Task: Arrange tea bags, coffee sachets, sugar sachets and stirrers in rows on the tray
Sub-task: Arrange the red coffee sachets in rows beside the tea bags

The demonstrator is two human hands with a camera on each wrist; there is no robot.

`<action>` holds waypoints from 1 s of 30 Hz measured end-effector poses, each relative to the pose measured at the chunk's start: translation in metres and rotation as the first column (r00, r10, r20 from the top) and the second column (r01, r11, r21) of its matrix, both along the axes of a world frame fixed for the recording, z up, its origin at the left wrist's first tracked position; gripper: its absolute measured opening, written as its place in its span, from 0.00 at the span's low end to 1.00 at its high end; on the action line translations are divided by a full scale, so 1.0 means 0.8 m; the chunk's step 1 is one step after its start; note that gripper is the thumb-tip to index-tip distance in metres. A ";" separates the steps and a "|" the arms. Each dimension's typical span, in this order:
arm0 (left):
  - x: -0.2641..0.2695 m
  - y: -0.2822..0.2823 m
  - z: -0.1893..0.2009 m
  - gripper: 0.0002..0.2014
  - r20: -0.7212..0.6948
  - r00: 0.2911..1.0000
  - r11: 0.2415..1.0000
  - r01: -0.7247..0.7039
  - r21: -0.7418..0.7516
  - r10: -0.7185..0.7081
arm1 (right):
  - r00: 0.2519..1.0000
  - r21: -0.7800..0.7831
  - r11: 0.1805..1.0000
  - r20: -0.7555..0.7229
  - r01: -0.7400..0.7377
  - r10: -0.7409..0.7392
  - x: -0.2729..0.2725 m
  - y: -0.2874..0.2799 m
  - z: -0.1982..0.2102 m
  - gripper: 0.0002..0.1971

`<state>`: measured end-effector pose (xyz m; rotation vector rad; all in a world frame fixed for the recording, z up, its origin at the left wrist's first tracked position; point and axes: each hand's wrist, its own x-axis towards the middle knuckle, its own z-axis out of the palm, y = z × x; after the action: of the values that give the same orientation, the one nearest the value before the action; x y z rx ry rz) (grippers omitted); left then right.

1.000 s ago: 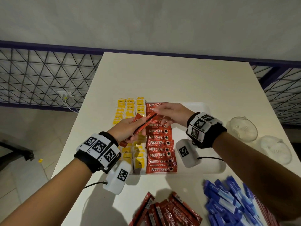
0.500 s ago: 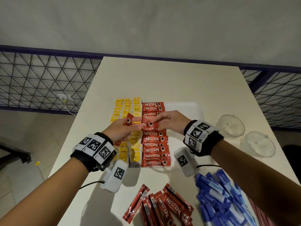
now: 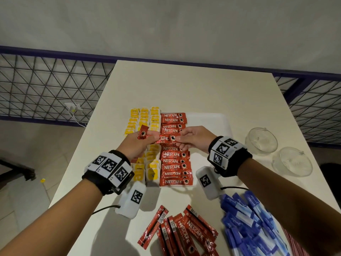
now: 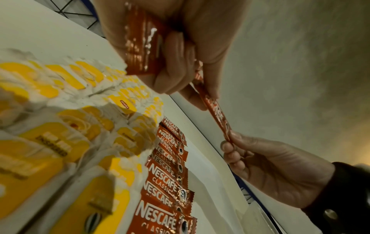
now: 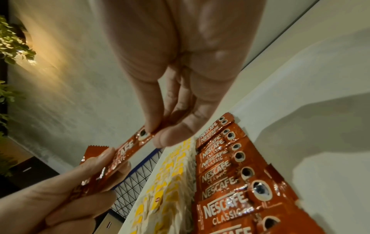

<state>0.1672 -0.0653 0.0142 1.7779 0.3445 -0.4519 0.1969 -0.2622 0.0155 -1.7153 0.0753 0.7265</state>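
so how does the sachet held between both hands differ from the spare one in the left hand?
The shared sachet lies level above the coffee row, pinched at one end by the right hand and at the other by the left hand. The spare sachet stands tilted upward, gripped by the left hand alone. Both are red Nescafe Classic sticks.

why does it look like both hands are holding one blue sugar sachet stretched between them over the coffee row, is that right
Not quite. The sachet held between the left hand and right hand is a red Nescafe coffee sachet, not a blue sugar one; the head view shows it. It does hang over the coffee row.
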 end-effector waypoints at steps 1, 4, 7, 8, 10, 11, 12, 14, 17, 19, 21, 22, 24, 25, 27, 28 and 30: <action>0.000 0.001 -0.002 0.06 -0.009 1.000 1.000 0.007 0.004 -0.007 | 1.000 0.002 1.000 -0.009 0.017 -0.017 0.002 -0.002 -0.002 0.01; 0.002 0.003 -0.003 0.10 -0.055 0.998 1.000 0.018 0.021 -0.016 | 0.995 -0.030 0.995 -0.018 0.095 -0.096 0.014 -0.009 -0.009 0.04; 0.005 0.008 -0.002 0.14 -0.107 0.994 0.999 0.004 0.035 0.000 | 0.977 -0.090 0.974 0.000 0.210 -0.211 0.033 -0.019 -0.017 0.11; 0.006 0.009 -0.002 0.13 -0.114 0.993 1.000 -0.005 0.026 0.008 | 0.968 -0.103 0.963 0.006 0.251 -0.251 0.040 -0.021 -0.019 0.12; 0.008 0.011 -0.002 0.10 -0.120 0.993 1.000 -0.019 -0.010 0.018 | 0.947 -0.113 0.941 -0.001 0.320 -0.322 0.054 -0.023 -0.025 0.13; 0.009 0.013 -0.003 0.08 -0.124 0.992 0.999 -0.020 -0.029 0.016 | 0.937 -0.113 0.932 -0.010 0.345 -0.348 0.062 -0.023 -0.027 0.14; 0.009 0.014 -0.004 0.08 -0.128 0.992 0.999 -0.019 -0.041 0.013 | 0.929 -0.109 0.924 -0.018 0.366 -0.370 0.068 -0.022 -0.030 0.14; 0.011 0.018 -0.007 0.10 -0.141 0.990 0.999 -0.018 -0.046 0.011 | 0.914 -0.110 0.910 -0.031 0.399 -0.404 0.079 -0.019 -0.036 0.14; 0.014 0.024 -0.010 0.11 -0.150 0.988 0.997 -0.040 -0.064 0.030 | 0.912 -0.145 0.906 -0.047 0.398 -0.409 0.089 -0.015 -0.046 0.15; 0.017 0.027 -0.012 0.12 -0.153 0.987 0.996 -0.049 -0.068 0.038 | 0.913 -0.169 0.907 -0.072 0.386 -0.402 0.092 -0.013 -0.050 0.11; 0.020 0.028 -0.014 0.13 -0.158 0.986 0.995 -0.060 -0.074 0.048 | 0.919 -0.214 0.907 -0.079 0.363 -0.386 0.095 -0.010 -0.052 0.04; 0.021 0.029 -0.015 0.13 -0.160 0.986 0.995 -0.065 -0.080 0.052 | 0.926 -0.246 0.906 -0.066 0.345 -0.371 0.096 -0.010 -0.053 0.04; 0.024 0.029 -0.018 0.11 -0.160 0.986 0.993 -0.069 -0.095 0.053 | 0.942 -0.317 0.897 -0.028 0.310 -0.335 0.097 -0.008 -0.056 0.06; 0.025 0.029 -0.020 0.09 -0.159 0.986 0.992 -0.067 -0.105 0.050 | 0.947 -0.339 0.892 -0.015 0.298 -0.322 0.097 -0.008 -0.057 0.06; 0.027 0.028 -0.023 0.04 -0.154 0.987 0.992 -0.053 -0.117 0.034 | 0.947 -0.349 0.888 -0.004 0.299 -0.320 0.098 -0.007 -0.059 0.07; 0.028 0.027 -0.025 0.04 -0.152 0.988 0.992 -0.041 -0.120 0.023 | 0.947 -0.353 0.886 0.002 0.301 -0.321 0.099 -0.008 -0.060 0.08; 0.029 0.027 -0.028 0.05 -0.149 0.989 0.992 -0.024 -0.123 0.005 | 0.954 -0.391 0.876 0.018 0.283 -0.300 0.101 -0.008 -0.063 0.09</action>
<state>0.1902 -0.0438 -0.0086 1.6230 0.4246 -0.5850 0.2779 -0.2688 -0.0350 -2.0084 0.5310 0.5441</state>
